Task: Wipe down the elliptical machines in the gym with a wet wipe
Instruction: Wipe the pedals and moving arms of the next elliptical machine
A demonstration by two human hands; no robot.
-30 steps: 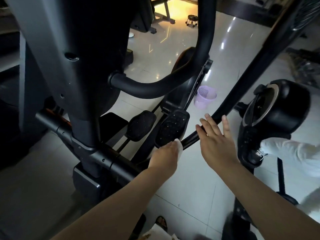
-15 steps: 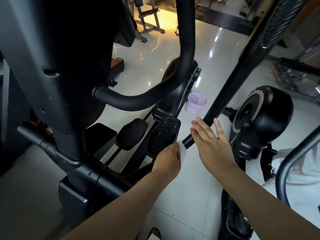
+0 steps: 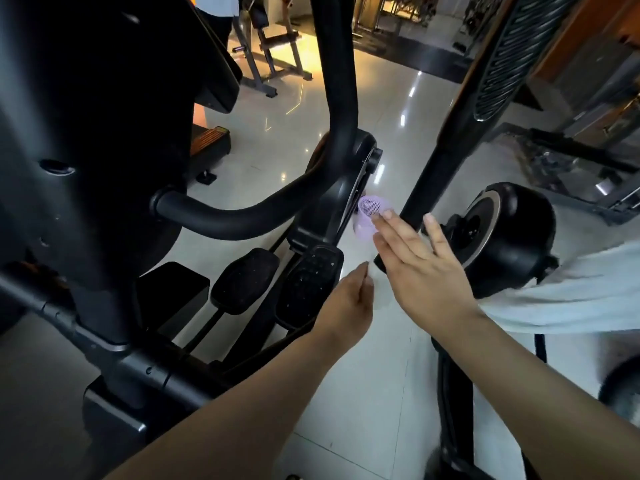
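Black studded pedal [image 3: 308, 282] beside smooth curved handlebar [image 3: 242, 216]

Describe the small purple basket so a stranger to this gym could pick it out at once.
Find the black elliptical whose curved handlebar crosses mid-frame. On the glossy tiled floor beside its wheel housing, just past the right hand and its fingertips, sits the basket. It is the only pale lilac, mesh-walled thing among black machine parts.
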